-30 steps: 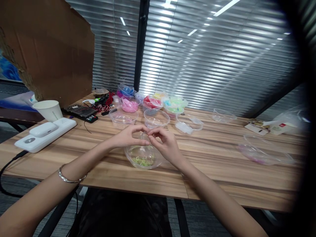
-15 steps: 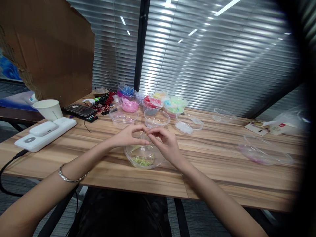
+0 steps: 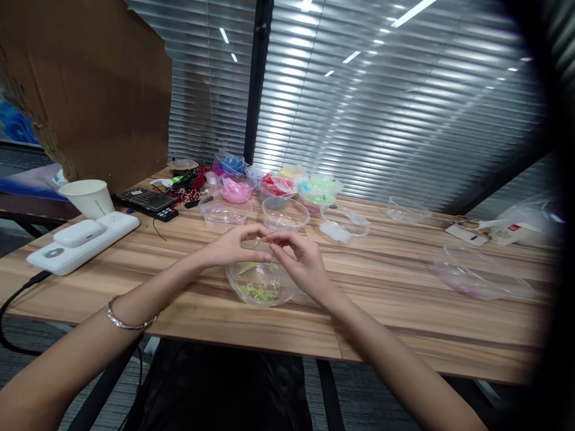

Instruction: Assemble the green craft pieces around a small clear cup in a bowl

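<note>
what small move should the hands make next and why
I'd probably ease the right hand slightly away from the left hand, keeping both above the near bowl. They meet or nearly meet at the fingers, green bits lie in the bowl below, and anything pinched up there is too small to make out.

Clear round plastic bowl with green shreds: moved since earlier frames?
No; the clear plastic bowl keeps its place against the near edge of the brown wooden table.
</note>
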Demonstrator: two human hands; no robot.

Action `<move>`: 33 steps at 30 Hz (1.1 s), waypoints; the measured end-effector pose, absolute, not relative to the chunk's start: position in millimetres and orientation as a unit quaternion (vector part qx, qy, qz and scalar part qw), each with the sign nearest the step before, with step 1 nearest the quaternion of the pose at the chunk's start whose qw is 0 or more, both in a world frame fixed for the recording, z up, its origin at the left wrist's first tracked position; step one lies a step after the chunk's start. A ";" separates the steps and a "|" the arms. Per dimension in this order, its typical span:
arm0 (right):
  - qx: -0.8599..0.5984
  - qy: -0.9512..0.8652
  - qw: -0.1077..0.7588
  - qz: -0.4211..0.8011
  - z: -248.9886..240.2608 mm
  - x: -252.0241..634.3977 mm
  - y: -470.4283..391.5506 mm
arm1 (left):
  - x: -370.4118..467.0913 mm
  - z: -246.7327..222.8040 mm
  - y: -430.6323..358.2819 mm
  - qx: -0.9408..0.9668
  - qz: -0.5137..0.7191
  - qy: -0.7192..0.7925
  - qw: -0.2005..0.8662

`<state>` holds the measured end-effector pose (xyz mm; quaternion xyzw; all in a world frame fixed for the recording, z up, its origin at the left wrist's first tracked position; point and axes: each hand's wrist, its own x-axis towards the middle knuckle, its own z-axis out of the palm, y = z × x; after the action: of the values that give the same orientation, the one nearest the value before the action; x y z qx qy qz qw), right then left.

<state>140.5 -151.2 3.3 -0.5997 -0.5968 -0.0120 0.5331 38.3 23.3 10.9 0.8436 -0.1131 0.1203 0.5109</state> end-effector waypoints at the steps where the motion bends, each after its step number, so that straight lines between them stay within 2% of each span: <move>1: -0.602 -0.597 0.530 -0.017 3.6 140.2 -151.8 | 38.3 10.6 23.5 0.844 0.121 -0.112 0.510; 33: -0.579 -0.609 0.542 0.011 2.5 139.4 -152.4 | 36.2 14.6 18.1 0.831 0.123 -0.111 0.531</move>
<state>139.4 -152.4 2.5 -0.5794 -0.6088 0.0111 0.5417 36.2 18.1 14.6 0.8310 -0.1112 0.1225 0.5312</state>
